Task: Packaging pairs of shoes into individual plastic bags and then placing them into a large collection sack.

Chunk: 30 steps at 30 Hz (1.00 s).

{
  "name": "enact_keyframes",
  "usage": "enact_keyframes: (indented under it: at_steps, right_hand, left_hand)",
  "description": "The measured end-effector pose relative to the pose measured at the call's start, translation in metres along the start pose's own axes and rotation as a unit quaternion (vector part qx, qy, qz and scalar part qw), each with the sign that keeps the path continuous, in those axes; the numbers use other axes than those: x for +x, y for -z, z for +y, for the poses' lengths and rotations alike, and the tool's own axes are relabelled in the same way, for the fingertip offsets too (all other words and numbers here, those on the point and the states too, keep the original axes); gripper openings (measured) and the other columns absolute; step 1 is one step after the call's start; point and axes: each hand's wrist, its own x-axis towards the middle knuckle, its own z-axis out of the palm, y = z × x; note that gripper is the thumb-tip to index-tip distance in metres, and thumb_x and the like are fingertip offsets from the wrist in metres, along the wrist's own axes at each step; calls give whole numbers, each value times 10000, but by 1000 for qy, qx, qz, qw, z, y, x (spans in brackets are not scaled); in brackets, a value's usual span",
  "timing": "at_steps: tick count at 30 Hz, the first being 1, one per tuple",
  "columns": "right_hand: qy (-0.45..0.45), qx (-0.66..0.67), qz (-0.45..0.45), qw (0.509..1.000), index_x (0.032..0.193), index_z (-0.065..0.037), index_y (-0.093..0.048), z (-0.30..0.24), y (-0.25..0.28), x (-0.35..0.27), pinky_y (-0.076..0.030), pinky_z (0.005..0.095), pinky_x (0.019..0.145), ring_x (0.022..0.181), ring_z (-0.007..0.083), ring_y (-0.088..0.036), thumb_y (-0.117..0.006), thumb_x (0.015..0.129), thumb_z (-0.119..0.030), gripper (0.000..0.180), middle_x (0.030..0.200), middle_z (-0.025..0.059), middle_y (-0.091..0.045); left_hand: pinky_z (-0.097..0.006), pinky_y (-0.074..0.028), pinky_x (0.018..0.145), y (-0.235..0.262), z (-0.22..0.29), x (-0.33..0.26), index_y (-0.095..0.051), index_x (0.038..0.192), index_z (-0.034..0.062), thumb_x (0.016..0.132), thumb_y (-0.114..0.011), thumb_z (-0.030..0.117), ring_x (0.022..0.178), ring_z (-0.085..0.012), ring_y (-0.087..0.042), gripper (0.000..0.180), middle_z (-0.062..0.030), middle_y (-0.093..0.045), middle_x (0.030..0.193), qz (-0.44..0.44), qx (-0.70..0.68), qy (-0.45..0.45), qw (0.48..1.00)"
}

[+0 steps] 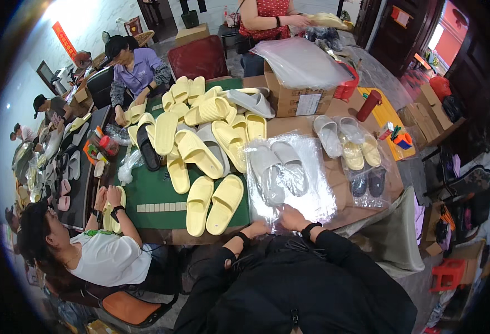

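A pair of grey slippers [290, 167] lies inside a clear plastic bag [320, 192] on the table before me. At the bag's near edge, my right hand [293, 217] is closed, its fingers pinching the plastic just below the slippers. Beside it on the left, my left hand [257, 228] also grips the near edge of the bag; its fingertips are slightly blurred. To the left of the bag, a pair of yellow slippers [225, 203] rests on the green mat [144, 192]. A heap of loose yellow slippers [207, 111] with some grey ones spreads behind them.
Bagged slippers [362, 153] lie to the right. A cardboard box [298, 97] topped with clear bags stands at the back, near a dark red bottle [369, 106]. A co-worker in white [111, 256] sits at left; others work across the table. A draped cloth [395, 239] hangs at right.
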Motion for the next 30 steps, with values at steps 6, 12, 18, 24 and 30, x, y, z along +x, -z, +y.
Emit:
enact_keyframes:
  at_steps: [6, 12, 18, 24, 30]
  right_hand:
    - [-24, 0, 74, 997, 1243, -94, -394, 9, -11, -2, -412, 426, 861, 1053, 380, -456, -559, 698, -161, 573, 1167, 263, -420]
    - [-71, -21, 84, 994, 891, -59, -597, 31, -5, -3, -442, 423, 774, 934, 354, -509, -523, 711, -166, 222, 917, 180, -547]
    - [-127, 42, 168, 977, 1016, 6, -516, 38, -3, -14, -420, 436, 806, 1034, 340, -464, -550, 641, -136, 403, 1075, 158, -504]
    - [-142, -18, 75, 987, 1259, -3, -319, 46, -11, -15, -398, 441, 896, 1196, 349, -360, -530, 698, -160, 620, 1286, 201, -375]
    - [-135, 75, 105, 982, 1220, 26, -368, 51, 3, -18, -390, 376, 915, 1134, 332, -429, -506, 733, -140, 533, 1210, 219, -449]
  left_hand:
    - [-319, -428, 658, 8, 17, -9, -600, 901, -15, 736, -594, 186, 706, -149, -512, 260, -93, -618, 788, -49, 9, 27, 998]
    - [-329, -425, 668, 16, 66, -31, -595, 898, 2, 781, -541, 213, 728, -150, -521, 247, -132, -607, 772, -85, 65, -56, 993]
    - [-329, -424, 719, 7, 40, -26, -594, 934, 3, 804, -539, 228, 802, -144, -524, 265, -92, -627, 858, -68, 46, -27, 996]
    - [-297, -415, 765, 10, 50, -30, -598, 979, 11, 801, -549, 171, 819, -144, -522, 245, -51, -620, 887, -103, -51, -29, 993]
    - [-271, -418, 724, 25, 63, -35, -572, 973, -35, 774, -598, 131, 800, -130, -521, 260, -69, -591, 935, -116, -94, 66, 987]
